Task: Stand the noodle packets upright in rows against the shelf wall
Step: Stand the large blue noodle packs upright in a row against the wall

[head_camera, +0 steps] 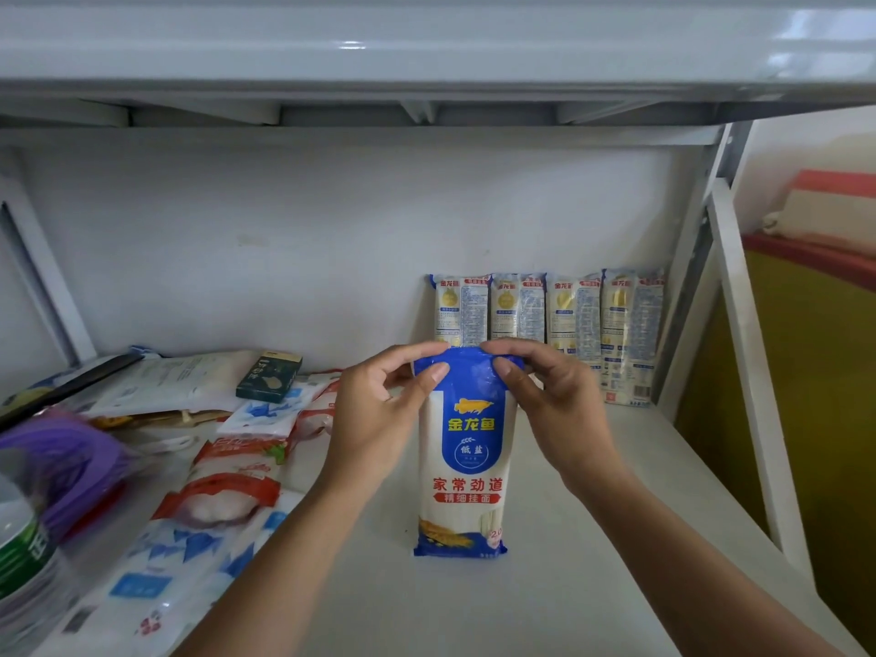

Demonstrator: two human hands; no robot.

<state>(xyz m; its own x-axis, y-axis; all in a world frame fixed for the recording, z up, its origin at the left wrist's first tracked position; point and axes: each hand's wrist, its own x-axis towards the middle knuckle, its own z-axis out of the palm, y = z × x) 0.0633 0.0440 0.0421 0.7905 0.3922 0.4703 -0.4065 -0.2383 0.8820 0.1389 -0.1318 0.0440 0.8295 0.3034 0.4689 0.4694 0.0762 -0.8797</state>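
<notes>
A tall white and blue noodle packet (pixel 467 471) stands upright on the white shelf (pixel 569 585), front label facing me. My left hand (pixel 379 410) and my right hand (pixel 554 400) both pinch its blue top edge. Behind it, several matching noodle packets (pixel 550 324) stand upright in a row against the back shelf wall (pixel 284 258), back labels showing, reaching to the right corner post. The held packet's base rests well in front of that row.
A heap of flat food bags (pixel 223 495) and a dark green box (pixel 269 375) fill the left of the shelf. A purple item (pixel 66 467) and a green-labelled bottle (pixel 23 552) sit at far left. An upper shelf (pixel 426 54) hangs overhead.
</notes>
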